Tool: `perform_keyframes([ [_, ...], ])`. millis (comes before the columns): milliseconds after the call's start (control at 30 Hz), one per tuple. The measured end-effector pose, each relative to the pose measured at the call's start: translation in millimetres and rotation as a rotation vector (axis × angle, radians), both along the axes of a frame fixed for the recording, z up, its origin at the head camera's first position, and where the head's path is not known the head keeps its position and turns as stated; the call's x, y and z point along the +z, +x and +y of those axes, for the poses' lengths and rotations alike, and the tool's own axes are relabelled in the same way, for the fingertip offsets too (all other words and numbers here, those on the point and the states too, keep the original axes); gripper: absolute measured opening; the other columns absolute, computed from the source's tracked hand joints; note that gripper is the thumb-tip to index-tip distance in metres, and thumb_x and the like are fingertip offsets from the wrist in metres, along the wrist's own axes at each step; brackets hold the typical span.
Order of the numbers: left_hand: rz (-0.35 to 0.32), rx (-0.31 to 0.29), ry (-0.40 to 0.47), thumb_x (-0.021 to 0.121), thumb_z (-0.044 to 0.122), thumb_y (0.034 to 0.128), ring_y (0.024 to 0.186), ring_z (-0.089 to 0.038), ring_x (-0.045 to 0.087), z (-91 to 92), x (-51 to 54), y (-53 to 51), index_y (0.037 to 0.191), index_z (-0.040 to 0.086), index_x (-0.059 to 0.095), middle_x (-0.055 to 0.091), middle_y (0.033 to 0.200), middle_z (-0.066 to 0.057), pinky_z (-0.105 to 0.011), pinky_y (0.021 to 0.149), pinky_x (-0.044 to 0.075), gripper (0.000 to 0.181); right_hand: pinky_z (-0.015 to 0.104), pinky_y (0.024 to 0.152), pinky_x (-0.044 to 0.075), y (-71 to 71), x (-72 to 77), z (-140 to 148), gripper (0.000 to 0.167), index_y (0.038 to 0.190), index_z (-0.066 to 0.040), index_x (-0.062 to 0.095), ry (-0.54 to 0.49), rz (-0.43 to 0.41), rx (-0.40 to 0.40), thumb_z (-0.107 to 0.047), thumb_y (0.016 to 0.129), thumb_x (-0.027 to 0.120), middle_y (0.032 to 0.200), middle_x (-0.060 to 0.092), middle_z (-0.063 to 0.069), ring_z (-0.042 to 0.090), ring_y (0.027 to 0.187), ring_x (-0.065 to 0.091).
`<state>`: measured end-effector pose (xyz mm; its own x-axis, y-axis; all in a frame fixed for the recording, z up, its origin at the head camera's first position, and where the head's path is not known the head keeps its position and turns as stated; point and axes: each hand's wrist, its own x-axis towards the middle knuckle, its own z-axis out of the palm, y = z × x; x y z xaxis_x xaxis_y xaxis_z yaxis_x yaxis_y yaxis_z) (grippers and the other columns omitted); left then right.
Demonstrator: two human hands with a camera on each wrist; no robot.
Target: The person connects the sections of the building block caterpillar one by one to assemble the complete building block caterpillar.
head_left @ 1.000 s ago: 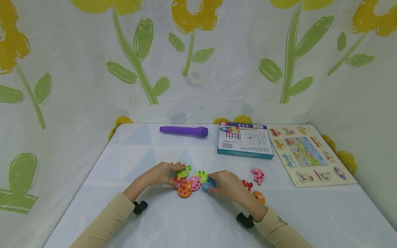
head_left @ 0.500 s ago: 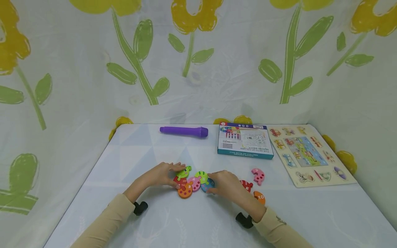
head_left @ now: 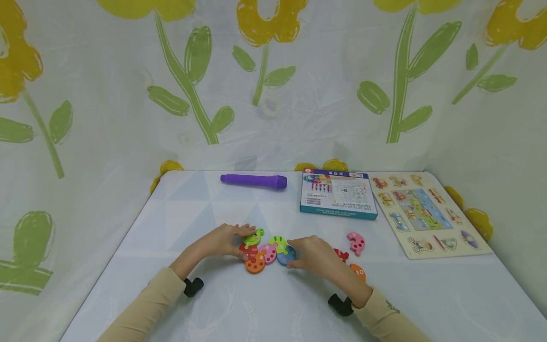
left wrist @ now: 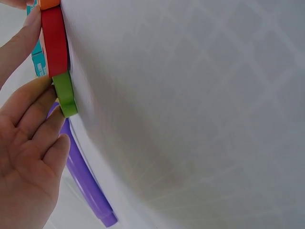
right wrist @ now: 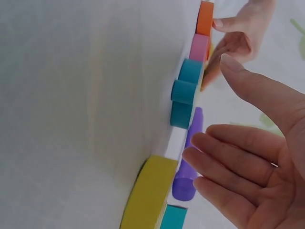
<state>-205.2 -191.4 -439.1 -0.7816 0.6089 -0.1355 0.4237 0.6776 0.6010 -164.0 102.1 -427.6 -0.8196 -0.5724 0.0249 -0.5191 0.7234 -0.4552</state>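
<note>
A caterpillar puzzle lies joined in a curve: a green head, then a red piece, an orange piece, a pink one, a lime one and a blue one. My left hand holds the head end, fingertips at the green head and thumb on the red piece. In the right wrist view, my right hand has spread, gently bent fingers and a gap to the blue piece. Its palm holds nothing.
Loose puzzle pieces lie on the right: a pink one, a partly hidden red one and an orange one. A yellow-green block shows near the right hand. Behind are a purple toy microphone, a box and a puzzle board.
My right hand shifts slightly right, its thumb coming off the blue piece. That piece has moved slightly left, against the lime one. My left hand stays in place.
</note>
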Motion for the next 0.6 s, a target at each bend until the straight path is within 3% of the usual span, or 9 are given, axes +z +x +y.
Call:
perform_keyframes([
  [433, 0.000, -0.001, 0.006, 0.084, 0.035, 0.0724, 0.137, -0.037, 0.034, -0.5, -2.6, -0.2, 0.139, 0.014, 0.054, 0.046, 0.145, -0.004, -0.060, 0.112, 0.019, 0.076, 0.040, 0.090, 0.053, -0.1, -0.4, 18, 0.054, 0.126, -0.008, 0.065, -0.080, -0.138, -0.008, -0.030, 0.079, 0.080, 0.124, 0.064, 0.008, 0.027, 0.115, 0.060],
  [500, 0.002, -0.002, 0.007, 0.084, 0.035, 0.0725, 0.137, -0.036, 0.034, -0.5, -2.8, -0.5, 0.139, 0.014, 0.053, 0.046, 0.145, -0.004, -0.059, 0.112, 0.020, 0.076, 0.037, 0.084, 0.055, 0.5, -1.3, 22, 0.053, 0.127, -0.009, 0.064, -0.098, -0.156, 0.002, -0.030, 0.081, 0.079, 0.126, 0.063, 0.007, 0.024, 0.106, 0.065],
  [600, 0.006, -0.007, 0.007, 0.084, 0.034, 0.0723, 0.137, -0.034, 0.034, -0.5, -2.8, -1.0, 0.139, 0.014, 0.053, 0.046, 0.145, -0.004, -0.058, 0.112, 0.021, 0.076, 0.038, 0.086, 0.055, 2.0, -1.6, 29, 0.054, 0.128, -0.008, 0.064, -0.133, -0.155, 0.012, -0.030, 0.081, 0.079, 0.127, 0.062, 0.007, 0.024, 0.107, 0.064],
])
